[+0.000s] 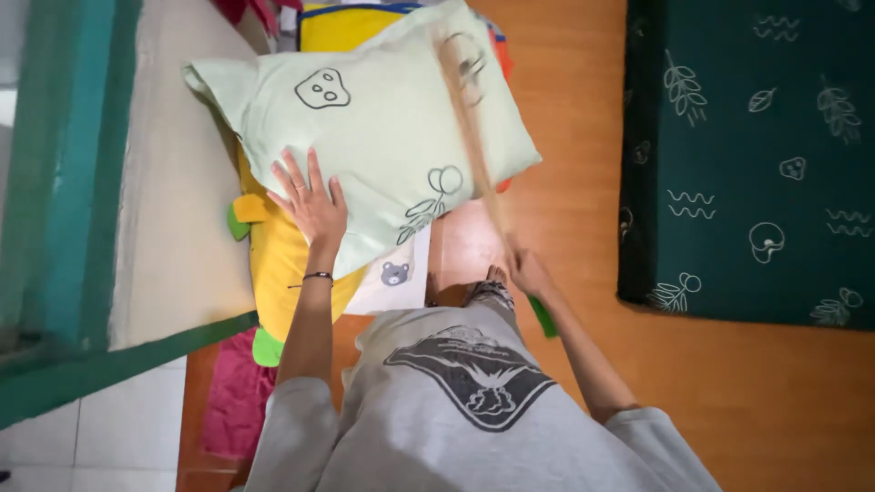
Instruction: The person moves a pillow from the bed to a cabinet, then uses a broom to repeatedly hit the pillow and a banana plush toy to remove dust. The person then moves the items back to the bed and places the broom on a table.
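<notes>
A pale green pillow (383, 128) with small line drawings lies on top of a yellow cushion (283, 264) by the wall. My left hand (310, 202) rests flat on the pillow's near edge, fingers spread. My right hand (526, 271) grips a long thin wooden stick (474, 137) with a green end (544, 318). The stick is blurred and reaches up across the pillow's right side.
A dark green mattress (747, 155) with white leaf prints lies on the orange wooden floor (574, 210) at right. A cream wall (173, 228) with green trim (64, 164) stands at left. A pink cloth (232, 401) and a white cloth with a bear print (396, 278) lie near my body.
</notes>
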